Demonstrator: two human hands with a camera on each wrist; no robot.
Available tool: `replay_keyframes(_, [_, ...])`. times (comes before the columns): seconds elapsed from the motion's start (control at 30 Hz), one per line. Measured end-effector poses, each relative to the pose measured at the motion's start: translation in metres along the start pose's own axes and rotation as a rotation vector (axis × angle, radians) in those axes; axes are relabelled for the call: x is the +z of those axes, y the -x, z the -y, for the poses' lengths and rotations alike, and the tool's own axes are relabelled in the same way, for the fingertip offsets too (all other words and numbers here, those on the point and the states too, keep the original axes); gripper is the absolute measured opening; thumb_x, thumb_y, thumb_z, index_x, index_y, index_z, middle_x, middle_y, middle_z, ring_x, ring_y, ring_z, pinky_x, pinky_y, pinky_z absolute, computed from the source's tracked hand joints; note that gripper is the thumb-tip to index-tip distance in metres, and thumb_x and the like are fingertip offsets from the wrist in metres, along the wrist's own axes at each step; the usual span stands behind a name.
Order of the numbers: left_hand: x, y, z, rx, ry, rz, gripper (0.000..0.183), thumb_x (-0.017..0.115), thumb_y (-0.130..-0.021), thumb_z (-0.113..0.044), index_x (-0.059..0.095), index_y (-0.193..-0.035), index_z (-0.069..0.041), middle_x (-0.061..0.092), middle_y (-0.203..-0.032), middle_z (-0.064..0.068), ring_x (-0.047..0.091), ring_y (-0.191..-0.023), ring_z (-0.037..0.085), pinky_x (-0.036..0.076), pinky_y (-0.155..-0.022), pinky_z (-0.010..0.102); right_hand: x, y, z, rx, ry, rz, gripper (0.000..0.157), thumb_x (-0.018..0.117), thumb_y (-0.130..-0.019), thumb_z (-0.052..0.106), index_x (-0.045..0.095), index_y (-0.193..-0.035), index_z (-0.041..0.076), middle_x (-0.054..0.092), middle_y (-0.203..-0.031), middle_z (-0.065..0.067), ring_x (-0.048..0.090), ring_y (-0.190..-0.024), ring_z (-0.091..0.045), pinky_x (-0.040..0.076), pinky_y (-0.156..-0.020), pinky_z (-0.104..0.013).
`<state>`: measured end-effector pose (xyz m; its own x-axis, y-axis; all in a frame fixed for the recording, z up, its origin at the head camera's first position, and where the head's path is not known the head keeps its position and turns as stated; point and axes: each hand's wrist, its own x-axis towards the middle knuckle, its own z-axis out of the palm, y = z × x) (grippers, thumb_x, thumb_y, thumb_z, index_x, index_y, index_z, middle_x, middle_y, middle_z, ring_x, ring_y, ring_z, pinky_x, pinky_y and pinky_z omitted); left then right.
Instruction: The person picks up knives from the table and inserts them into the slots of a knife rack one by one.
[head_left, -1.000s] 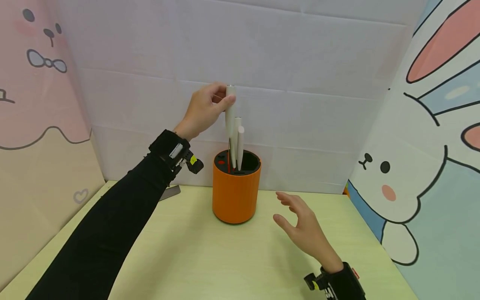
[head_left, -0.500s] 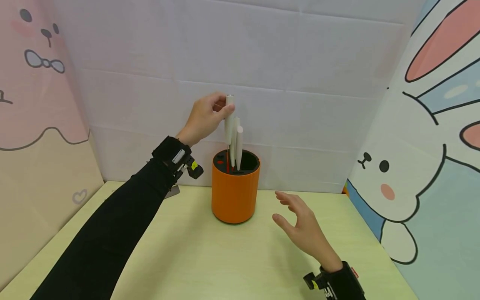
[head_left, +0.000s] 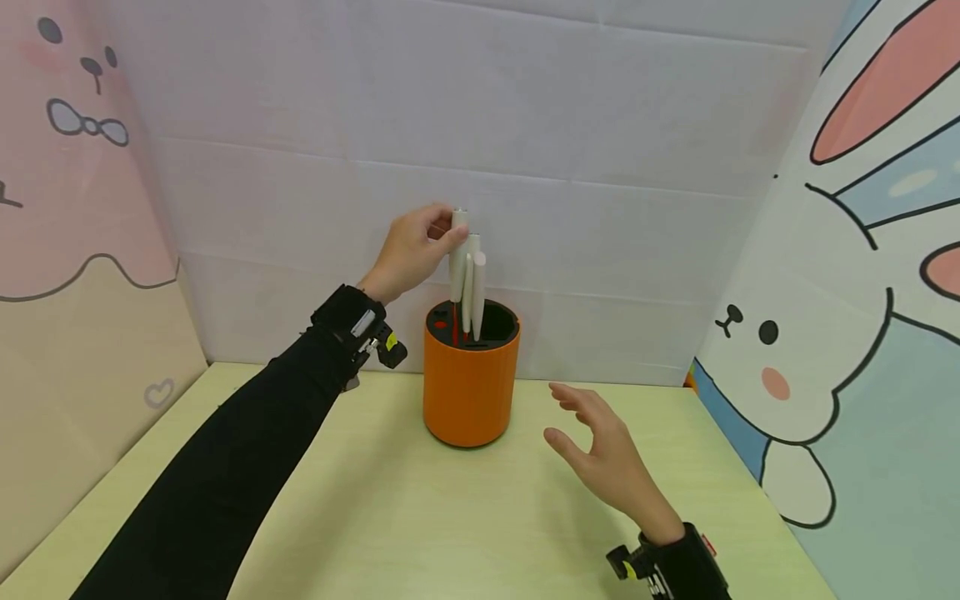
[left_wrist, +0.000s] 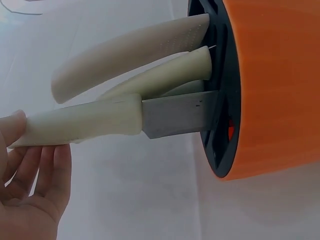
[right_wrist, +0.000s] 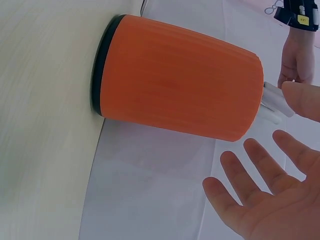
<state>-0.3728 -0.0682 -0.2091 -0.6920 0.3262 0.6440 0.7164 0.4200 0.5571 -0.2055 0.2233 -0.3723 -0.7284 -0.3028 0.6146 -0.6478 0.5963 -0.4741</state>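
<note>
My left hand pinches the pale handle of a knife between thumb and fingers. In the left wrist view its wide steel blade is partly down in a slot of the black top of an orange knife block. Two more pale-handled tools stand beside it in the block: one thick speckled handle and one slimmer handle. My right hand hovers to the right of the block, fingers spread and holding nothing; in the right wrist view its fingertips lie close to the orange wall.
The block stands on a pale yellow table near its back edge. Behind rises a white cloth wall, with cartoon-printed panels at left and right. A small grey flat thing lies mostly hidden behind the left wrist.
My left hand has moved steadily down with the knife, and more of its blade has gone into the block. The right hand has stayed nearly still.
</note>
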Motion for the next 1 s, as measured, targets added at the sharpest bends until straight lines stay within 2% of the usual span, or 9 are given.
replay_keyframes(0.23, [0.006, 0.002, 0.010, 0.005, 0.000, 0.009, 0.024, 0.058, -0.097, -0.034, 0.060, -0.114, -0.017, 0.060, -0.101, -0.008, 0.054, -0.091, 0.006, 0.049, -0.077, 0.029, 0.000, 0.000, 0.001, -0.006, -0.001, -0.007, 0.056, 0.069, -0.090, 0.021, 0.044, -0.140, 0.023, 0.050, -0.132, 0.003, 0.052, -0.115, -0.021, 0.047, -0.091, -0.049])
replay_keyframes(0.57, [0.011, 0.007, 0.019, -0.034, -0.026, 0.027, 0.024, 0.058, -0.097, -0.032, 0.059, -0.115, -0.016, 0.060, -0.105, -0.003, 0.055, -0.093, 0.011, 0.049, -0.082, 0.032, 0.002, 0.000, 0.004, -0.008, -0.012, -0.028, 0.054, 0.070, -0.089, 0.019, 0.046, -0.138, 0.024, 0.051, -0.130, 0.006, 0.052, -0.114, -0.019, 0.047, -0.090, -0.050])
replay_keyframes(0.77, [0.014, 0.008, 0.022, -0.028, -0.029, 0.022, 0.024, 0.058, -0.097, -0.030, 0.059, -0.115, -0.014, 0.061, -0.105, -0.001, 0.055, -0.094, 0.013, 0.049, -0.084, 0.035, 0.001, 0.000, 0.003, -0.005, -0.001, -0.015, 0.055, 0.069, -0.090, 0.021, 0.045, -0.139, 0.023, 0.050, -0.131, 0.004, 0.051, -0.115, -0.018, 0.047, -0.091, -0.050])
replay_keyframes(1.0, [0.019, 0.008, 0.029, -0.013, -0.040, 0.025, 0.025, 0.058, -0.097, -0.030, 0.059, -0.115, -0.013, 0.060, -0.103, -0.002, 0.055, -0.092, 0.011, 0.049, -0.081, 0.032, 0.000, 0.001, 0.002, -0.002, 0.009, -0.002, 0.056, 0.069, -0.090, 0.023, 0.044, -0.140, 0.022, 0.050, -0.132, 0.003, 0.051, -0.115, -0.021, 0.047, -0.091, -0.050])
